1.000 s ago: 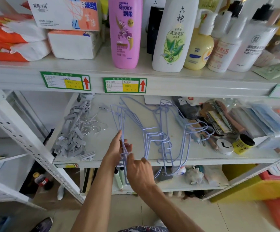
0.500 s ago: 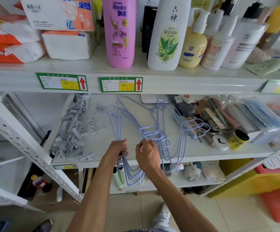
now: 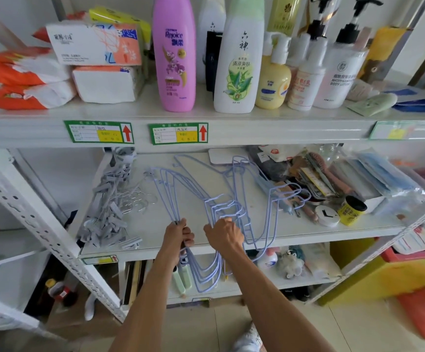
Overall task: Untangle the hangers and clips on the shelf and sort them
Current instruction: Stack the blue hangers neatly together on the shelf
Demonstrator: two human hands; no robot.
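Several pale blue wire hangers (image 3: 193,191) lie tangled on the middle white shelf (image 3: 308,232), their lower loops hanging over its front edge. My left hand (image 3: 179,236) is shut on a bundle of hanger wires at the shelf's front. My right hand (image 3: 222,236) grips the hangers' bent hook section just to the right. A heap of grey clips (image 3: 107,212) with metal hooks (image 3: 137,201) lies at the shelf's left end, apart from both hands.
Combs, packets, a yellow tin (image 3: 351,210) and a white round lid (image 3: 327,215) crowd the shelf's right side. Bottles (image 3: 177,54) and tissue packs (image 3: 97,44) stand on the shelf above. A perforated white upright (image 3: 41,224) slants at the left. A lower shelf holds small items.
My right hand rose from below the shelf edge and took hold of the hangers' hook section. My left hand closed around the wire bundle. The hanger bundle shifted slightly.
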